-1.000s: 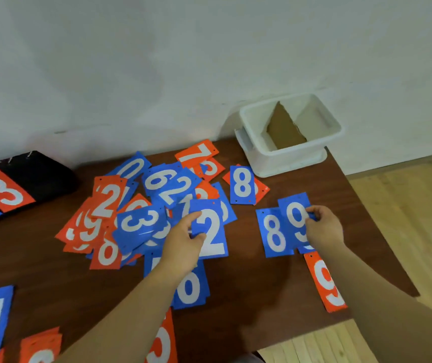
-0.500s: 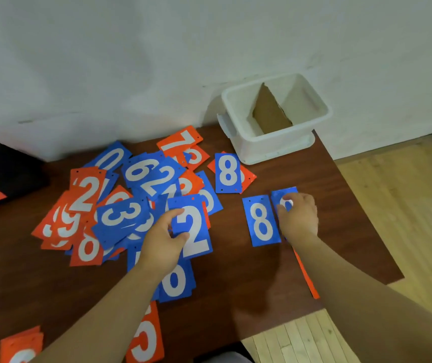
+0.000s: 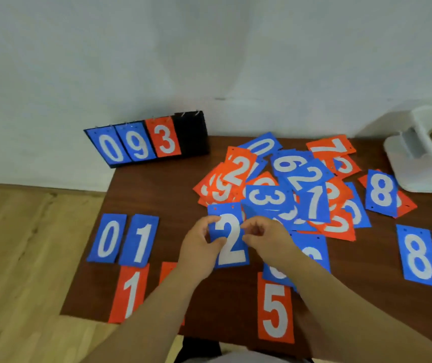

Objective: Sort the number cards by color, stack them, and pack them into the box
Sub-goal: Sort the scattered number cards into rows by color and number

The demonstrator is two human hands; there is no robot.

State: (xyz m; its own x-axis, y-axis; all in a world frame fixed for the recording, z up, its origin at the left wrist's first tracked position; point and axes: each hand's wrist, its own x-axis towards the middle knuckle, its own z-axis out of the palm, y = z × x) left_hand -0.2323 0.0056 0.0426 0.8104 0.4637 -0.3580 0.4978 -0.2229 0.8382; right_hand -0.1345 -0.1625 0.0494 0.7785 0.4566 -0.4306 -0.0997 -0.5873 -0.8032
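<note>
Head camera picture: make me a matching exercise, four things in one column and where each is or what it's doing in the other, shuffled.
1 orange 5 card
2 orange 7 card
3 white box
4 left hand

A at the far right
B pinching the blue 2 card
C at the far side of the mixed pile
D nearest the camera, face up

Pairs: 1-D, 2-C, 3-A, 4-B
</note>
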